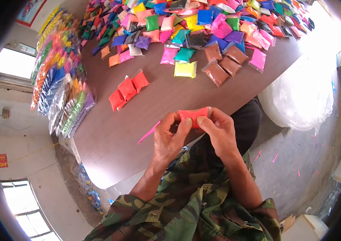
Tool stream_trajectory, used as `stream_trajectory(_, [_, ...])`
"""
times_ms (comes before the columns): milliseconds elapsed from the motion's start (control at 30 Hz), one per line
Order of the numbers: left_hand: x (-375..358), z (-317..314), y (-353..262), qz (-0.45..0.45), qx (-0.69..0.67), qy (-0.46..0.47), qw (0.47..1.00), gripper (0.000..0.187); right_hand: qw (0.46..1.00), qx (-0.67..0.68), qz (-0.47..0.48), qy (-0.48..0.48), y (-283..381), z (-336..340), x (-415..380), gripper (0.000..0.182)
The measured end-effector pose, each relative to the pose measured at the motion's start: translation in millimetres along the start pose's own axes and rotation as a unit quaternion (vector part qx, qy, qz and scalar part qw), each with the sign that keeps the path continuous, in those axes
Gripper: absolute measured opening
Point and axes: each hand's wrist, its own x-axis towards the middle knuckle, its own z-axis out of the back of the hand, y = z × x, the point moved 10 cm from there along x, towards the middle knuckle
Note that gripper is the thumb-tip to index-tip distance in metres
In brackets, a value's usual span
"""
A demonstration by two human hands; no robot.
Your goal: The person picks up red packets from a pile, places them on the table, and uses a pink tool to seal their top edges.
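Between my two hands I grip a small red packet [192, 115] in clear film, just above the near edge of the table. My left hand [169, 138] pinches its left end, thumb on top. The right end is held by my right hand [220, 132], its thumb pressed on the face. Beyond my left hand, three red packets [127, 89] lie side by side on the brown table. A thin pink strip [149, 132] rests just left of my left hand. Farther off are a yellow packet [185, 69] and several brown packets [217, 74].
A large pile of colourful packets [196, 24] covers the back of the table [102, 132]. Bundled bags of packets [60, 76] stack along the left edge. At right, a big translucent plastic bag [299, 94] stands on the floor, with pink scraps [275, 157] nearby.
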Motion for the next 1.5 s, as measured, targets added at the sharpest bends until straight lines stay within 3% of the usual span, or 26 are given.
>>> stream_trajectory(133, [-1,-5,-5,0.005,-0.099,0.010,0.995,0.021,1.000,0.025,-0.003,0.002,0,-6,-2,0.009])
stream_trajectory(233, [-2,-1,6,0.018,-0.100,0.019,0.995,0.021,1.000,-0.005,-0.007,0.010,-2,-7,-2,0.009])
stream_trajectory(333, [0,9,25,0.065,-0.011,0.012,0.998,0.023,1.000,-0.023,-0.012,0.008,-1,-9,-1,0.010])
stream_trajectory(433, [0,0,8,0.028,0.004,0.010,1.000,0.023,1.000,-0.011,-0.011,0.000,2,-6,-1,0.010])
stream_trajectory(633, [-1,-10,0,0.031,-0.134,0.014,0.990,0.017,0.999,0.030,0.001,0.023,-4,-4,-2,0.010])
stream_trajectory(733, [-2,-2,10,0.046,-0.069,0.022,0.996,0.023,1.000,0.001,-0.002,0.026,-2,-8,-2,0.011])
stream_trajectory(933, [0,-2,5,-0.011,-0.044,0.009,0.999,0.016,1.000,0.009,-0.019,0.019,2,-4,-1,0.012])
stream_trajectory(1167, [-4,-3,9,0.062,-0.141,0.027,0.988,0.024,0.999,0.017,0.008,0.032,1,-5,-2,0.011])
stream_trajectory(1267, [-5,5,13,0.073,-0.072,0.037,0.994,0.023,0.999,-0.025,0.000,0.044,2,-7,-2,0.011])
stream_trajectory(1367, [-3,8,7,0.014,-0.063,0.018,0.998,0.022,0.996,-0.073,-0.006,0.042,5,-9,-2,0.012])
stream_trajectory(1500, [-4,7,10,0.004,-0.029,0.003,1.000,0.023,0.998,-0.063,-0.018,0.019,3,-5,-2,0.013])
